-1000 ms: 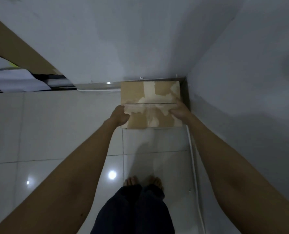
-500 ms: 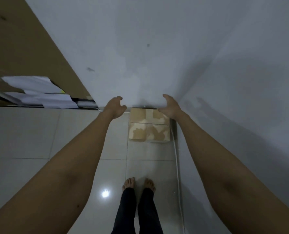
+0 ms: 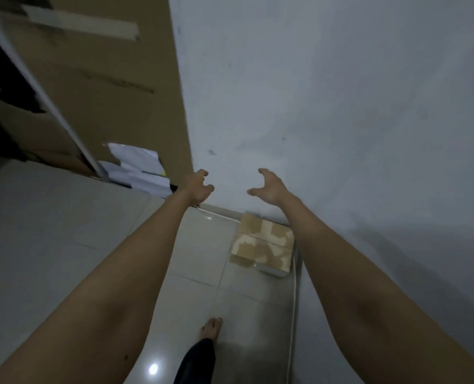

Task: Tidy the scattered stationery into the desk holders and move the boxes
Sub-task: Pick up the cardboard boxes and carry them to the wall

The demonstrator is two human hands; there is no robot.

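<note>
1. The cardboard box [image 3: 263, 246] now sits on the tiled floor [image 3: 50, 231], tucked into the corner where the grey wall [image 3: 327, 106] meets the side wall. A second ago both hands were clamped on its near edge; now neither touches it.
2. That release, and the view lifting away from the box, suggests this box has been delivered to its spot (one of the boxes moved, by my reading), so the person is likely free to turn to what remains of the task.
3. The left hand [image 3: 198, 188] hangs in the air above and to the left of the box, well apart from it. Its fingers are loosely curled with a gap between thumb and fingers, and it holds nothing.
4. The right hand [image 3: 269, 187] hovers above the box, also clear of it, thumb and fingers spread in an open claw, empty.
5. Both forearms stretch forward from the bottom of the view, roughly parallel, with the box showing between them just inside the right forearm.
6. Left of the box, along the base of the wall, a stack of white papers [image 3: 139, 167] lies at the foot of a brown cabinet [image 3: 105, 79].
7. Near the box, toward the viewer, one bare foot [image 3: 211, 327] stands on the tiles.
8. No desk holders or loose stationery show here, so I cannot tell how far the tidying has got.
</note>
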